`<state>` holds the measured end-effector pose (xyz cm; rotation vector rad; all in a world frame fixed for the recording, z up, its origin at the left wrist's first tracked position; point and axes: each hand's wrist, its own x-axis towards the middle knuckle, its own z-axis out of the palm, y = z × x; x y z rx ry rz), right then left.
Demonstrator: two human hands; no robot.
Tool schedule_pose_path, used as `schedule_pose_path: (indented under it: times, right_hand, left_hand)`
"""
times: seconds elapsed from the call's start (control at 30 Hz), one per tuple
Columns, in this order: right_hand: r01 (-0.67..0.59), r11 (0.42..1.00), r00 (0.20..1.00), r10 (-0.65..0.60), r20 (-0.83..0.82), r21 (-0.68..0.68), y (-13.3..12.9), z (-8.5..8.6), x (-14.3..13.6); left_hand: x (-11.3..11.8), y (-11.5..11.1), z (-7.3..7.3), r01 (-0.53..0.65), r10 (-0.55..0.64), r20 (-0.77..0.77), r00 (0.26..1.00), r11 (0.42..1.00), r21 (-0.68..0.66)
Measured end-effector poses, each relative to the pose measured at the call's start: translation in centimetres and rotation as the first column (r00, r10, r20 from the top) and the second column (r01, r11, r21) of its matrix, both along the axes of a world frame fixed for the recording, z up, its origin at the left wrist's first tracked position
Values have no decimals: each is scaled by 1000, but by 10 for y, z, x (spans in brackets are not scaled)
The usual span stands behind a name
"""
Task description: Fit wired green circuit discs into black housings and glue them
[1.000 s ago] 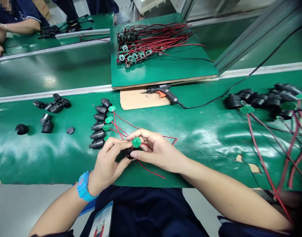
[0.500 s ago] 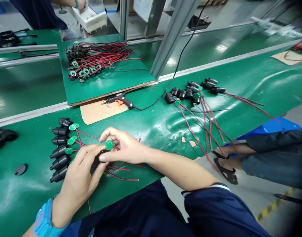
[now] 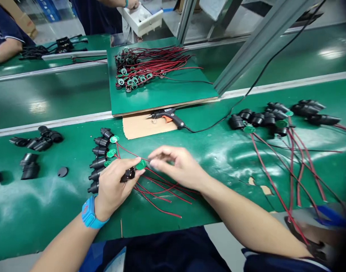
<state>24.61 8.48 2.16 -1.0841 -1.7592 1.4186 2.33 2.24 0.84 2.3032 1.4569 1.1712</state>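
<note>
My left hand (image 3: pixel 112 185), with a blue band at the wrist, pinches a small black round part (image 3: pixel 128 174). A round green circuit board (image 3: pixel 140 164) sits at the part's right end, between thumb and fingers. Just right of the board is my right hand (image 3: pixel 181 166), its fingers loosely curved and apart, with nothing seen in them. Red wires (image 3: pixel 164 216) run across the table below it. A column of black housings (image 3: pixel 99 152), some with green boards (image 3: pixel 111 153), lies to the left, partly hidden by my left hand.
On a raised green board (image 3: pixel 161 94) lies a heap of red-wired parts (image 3: pixel 150 68). A hot glue gun (image 3: pixel 173 116) rests on cardboard (image 3: pixel 133 128). More black housings (image 3: pixel 257 119) lie to the right. A black cap (image 3: pixel 63 172) is at left. Co-workers (image 3: pixel 96 17) stand beyond.
My right hand has come away from the black part and its board, to the right. My left hand still holds the part. The view has shifted left.
</note>
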Motion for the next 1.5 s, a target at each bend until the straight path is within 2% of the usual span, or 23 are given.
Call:
schedule_pose_path:
  times: [0.03, 0.07, 0.1, 0.13, 0.17, 0.2, 0.27, 0.4, 0.5, 0.6, 0.67, 0.73, 0.87, 0.93, 1.17, 1.3, 1.5]
  right_hand:
    - [92, 979, 987, -114, 117, 181, 12, 0, 7]
    - [176, 914, 938, -268, 220, 365, 25, -1, 15]
    - [216, 841, 864, -402, 305, 497, 40, -3, 23]
    - [220, 799, 782, -488, 388, 560, 55, -7, 29]
    - [216, 789, 710, -531, 461, 575, 68, -13, 35]
    - [211, 803, 661, -538, 524, 558, 80, -19, 38]
    - [203, 847, 623, -498, 603, 491, 95, -30, 42]
    - [176, 909, 675, -391, 626, 378, 94, -38, 50]
    - [148, 954, 759, -278, 589, 259, 82, -34, 62]
    - [125, 973, 828, -211, 519, 196, 70, -25, 70]
    - [132, 965, 863, -225, 452, 228, 63, -17, 68]
    - [166, 933, 876, -288, 388, 319, 54, -7, 61]
    - [267, 816, 817, -474, 328, 513, 31, 9, 41]
    - [280, 795, 812, -495, 310, 538, 21, 13, 32]
    - [125, 913, 916, -257, 308, 389, 15, 15, 15]
    - [78, 935, 926, -197, 321, 346, 17, 14, 12]
    - [52, 941, 917, -178, 357, 335, 17, 10, 13]
  left_hand:
    - [0, 0, 0, -18, 18, 28, 999, 1000, -9]
    - [-1, 0, 1, -37, 38, 55, 998, 999, -23]
    - [-1, 0, 1, -52, 55, 78, 995, 998, -43]
    - [-1, 0, 1, -60, 66, 94, 993, 996, -66]
    - [-1, 0, 1, -64, 73, 106, 992, 994, -86]
    - [-2, 0, 1, -65, 76, 113, 991, 993, -102]
    - [-2, 0, 2, -66, 80, 121, 989, 991, -119]
    - [-4, 0, 3, -76, 95, 128, 987, 987, -141]
    - [-5, 2, 3, -93, 113, 130, 985, 984, -152]
    - [-5, 4, 2, -114, 137, 129, 982, 979, -168]
    - [-6, 5, 1, -126, 153, 137, 979, 975, -184]
    - [-6, 5, 1, -142, 173, 148, 974, 969, -200]
    - [-4, 4, 3, -145, 188, 177, 966, 963, -228]
    - [-4, 2, 4, -133, 184, 195, 963, 960, -245]
    - [-1, -2, 4, -107, 184, 254, 950, 951, -290]
    - [1, -3, 7, -107, 182, 253, 950, 952, -286]
    - [0, -5, 10, -105, 181, 257, 949, 953, -284]
